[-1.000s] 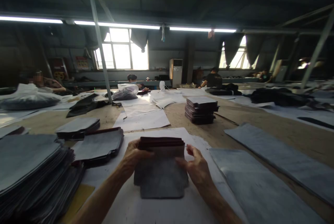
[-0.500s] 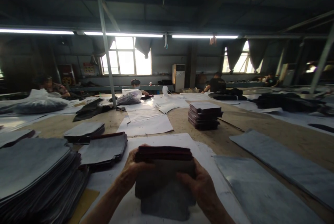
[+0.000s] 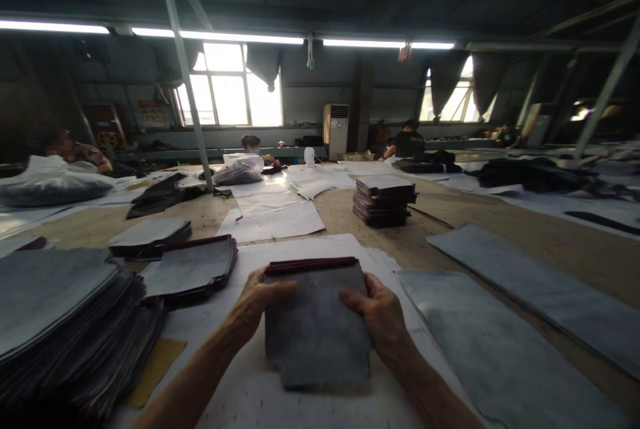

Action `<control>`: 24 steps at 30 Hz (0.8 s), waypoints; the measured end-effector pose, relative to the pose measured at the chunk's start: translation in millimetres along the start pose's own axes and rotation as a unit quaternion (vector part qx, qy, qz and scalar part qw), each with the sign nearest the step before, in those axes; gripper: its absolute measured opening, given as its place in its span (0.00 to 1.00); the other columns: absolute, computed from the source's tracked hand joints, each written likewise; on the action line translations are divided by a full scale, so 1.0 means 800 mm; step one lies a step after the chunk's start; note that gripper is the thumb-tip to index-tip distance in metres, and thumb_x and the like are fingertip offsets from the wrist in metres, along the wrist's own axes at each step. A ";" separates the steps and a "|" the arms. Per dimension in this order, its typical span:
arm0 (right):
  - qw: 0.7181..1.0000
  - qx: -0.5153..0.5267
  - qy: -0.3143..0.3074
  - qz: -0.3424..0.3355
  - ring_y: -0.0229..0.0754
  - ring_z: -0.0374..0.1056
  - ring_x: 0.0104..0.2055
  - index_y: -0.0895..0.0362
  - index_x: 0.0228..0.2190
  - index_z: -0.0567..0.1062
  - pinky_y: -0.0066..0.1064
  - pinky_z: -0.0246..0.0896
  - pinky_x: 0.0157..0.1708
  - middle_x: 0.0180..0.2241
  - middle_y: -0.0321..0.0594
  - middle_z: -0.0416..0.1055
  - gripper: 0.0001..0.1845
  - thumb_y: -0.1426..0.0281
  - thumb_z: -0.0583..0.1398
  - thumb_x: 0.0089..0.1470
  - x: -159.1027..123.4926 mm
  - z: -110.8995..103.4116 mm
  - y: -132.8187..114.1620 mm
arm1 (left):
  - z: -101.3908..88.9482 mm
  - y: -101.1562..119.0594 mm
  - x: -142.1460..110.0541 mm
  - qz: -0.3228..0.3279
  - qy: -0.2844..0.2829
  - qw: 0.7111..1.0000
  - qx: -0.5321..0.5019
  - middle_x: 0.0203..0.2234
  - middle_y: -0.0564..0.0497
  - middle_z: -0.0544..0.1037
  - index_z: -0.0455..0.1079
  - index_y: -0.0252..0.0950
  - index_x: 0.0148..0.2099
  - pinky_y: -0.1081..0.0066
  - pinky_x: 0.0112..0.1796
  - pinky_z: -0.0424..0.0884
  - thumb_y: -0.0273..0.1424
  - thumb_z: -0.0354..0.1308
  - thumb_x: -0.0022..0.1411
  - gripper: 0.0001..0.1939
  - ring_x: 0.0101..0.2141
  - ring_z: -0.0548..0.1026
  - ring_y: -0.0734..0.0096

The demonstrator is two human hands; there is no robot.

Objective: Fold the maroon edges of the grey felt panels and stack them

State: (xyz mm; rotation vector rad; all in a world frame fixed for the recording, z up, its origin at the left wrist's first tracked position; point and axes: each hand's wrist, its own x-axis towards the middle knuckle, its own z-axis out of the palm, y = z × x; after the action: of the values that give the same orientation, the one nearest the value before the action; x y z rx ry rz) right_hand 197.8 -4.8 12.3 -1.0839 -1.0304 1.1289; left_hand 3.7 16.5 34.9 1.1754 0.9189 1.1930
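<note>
At lower centre, a gray bundle (image 3: 316, 332) was grasped by its sides in the grip of left hand (image 3: 263, 299) and right hand (image 3: 383, 314), over white paper (image 3: 243, 376). The poster (image 3: 151, 114), upper left, was too blurred to be read. The tabletop (image 3: 500, 216) was taken up by a tall stack (image 3: 47, 296), lower left, and gray sheets (image 3: 495, 329), lower right.

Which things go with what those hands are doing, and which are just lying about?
Seem to belong:
Grey bundle, held by the left hand and right hand
White paper underneath
Similar bundle left of it, probably

Seem to be lying about:
Plastic bag, far left
Dark heap, far right
Yellow sheet, near left, but I can't be sure
</note>
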 end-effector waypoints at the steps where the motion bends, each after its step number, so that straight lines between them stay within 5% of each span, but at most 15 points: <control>1: 1.000 0.001 0.007 0.012 0.43 0.69 0.31 0.59 0.36 0.70 0.31 0.65 0.30 0.31 0.37 0.74 0.20 0.69 0.65 0.36 0.001 -0.001 -0.001 | -0.002 -0.004 0.002 -0.019 0.005 1.000 0.000 0.29 0.46 0.79 0.73 0.30 0.39 0.67 0.33 0.71 0.28 0.66 0.36 0.22 0.31 0.76 0.59; 5: 0.998 -0.008 0.010 0.064 0.38 0.68 0.29 0.60 0.37 0.71 0.30 0.64 0.30 0.31 0.36 0.73 0.16 0.74 0.63 0.42 0.005 -0.003 -0.001 | -0.013 -0.023 0.012 -0.068 0.036 0.997 0.005 0.25 0.48 0.78 0.72 0.29 0.37 0.71 0.27 0.70 0.26 0.66 0.34 0.21 0.26 0.75 0.65; 10: 0.995 -0.032 0.000 0.091 0.34 0.66 0.29 0.62 0.37 0.70 0.29 0.65 0.28 0.32 0.36 0.69 0.10 0.67 0.57 0.56 0.008 -0.003 0.007 | -0.015 -0.029 0.015 -0.062 0.061 0.996 0.026 0.25 0.50 0.76 0.69 0.30 0.42 0.72 0.25 0.69 0.28 0.67 0.36 0.27 0.24 0.74 0.68; 13: 0.997 -0.037 -0.003 0.062 0.35 0.67 0.30 0.61 0.38 0.69 0.31 0.66 0.30 0.33 0.37 0.69 0.11 0.68 0.58 0.54 0.009 -0.004 0.010 | -0.016 -0.027 0.014 -0.027 0.065 0.996 0.047 0.24 0.52 0.75 0.66 0.32 0.48 0.73 0.24 0.67 0.28 0.68 0.35 0.33 0.23 0.73 0.70; 18: 0.998 -0.070 0.003 0.004 0.37 0.68 0.35 0.58 0.41 0.68 0.31 0.66 0.34 0.36 0.35 0.71 0.18 0.73 0.62 0.45 0.011 -0.004 0.010 | -0.025 -0.027 0.019 0.043 0.071 0.993 0.085 0.29 0.53 0.75 0.69 0.34 0.43 0.74 0.30 0.66 0.31 0.69 0.33 0.29 0.28 0.72 0.72; 20: 0.994 -0.110 0.009 -0.003 0.37 0.69 0.35 0.58 0.41 0.67 0.31 0.66 0.34 0.37 0.36 0.72 0.18 0.72 0.61 0.46 0.012 -0.002 0.013 | -0.027 -0.028 0.021 0.063 0.081 0.979 0.175 0.30 0.52 0.76 0.69 0.35 0.43 0.72 0.33 0.67 0.36 0.67 0.37 0.27 0.30 0.73 0.69; 24: 0.967 -0.247 0.059 -0.021 0.42 0.67 0.38 0.62 0.41 0.68 0.39 0.63 0.40 0.37 0.43 0.70 0.19 0.70 0.62 0.46 0.012 0.003 0.021 | -0.027 -0.031 0.021 0.062 0.102 0.906 0.407 0.30 0.49 0.76 0.72 0.36 0.39 0.62 0.39 0.66 0.42 0.61 0.44 0.21 0.34 0.73 0.59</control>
State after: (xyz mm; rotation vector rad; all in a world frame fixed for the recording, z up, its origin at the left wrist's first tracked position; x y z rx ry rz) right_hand 194.1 6.3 -3.2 -1.4957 -1.2687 0.7762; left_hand -9.7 37.8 7.9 1.8060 1.6117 1.0610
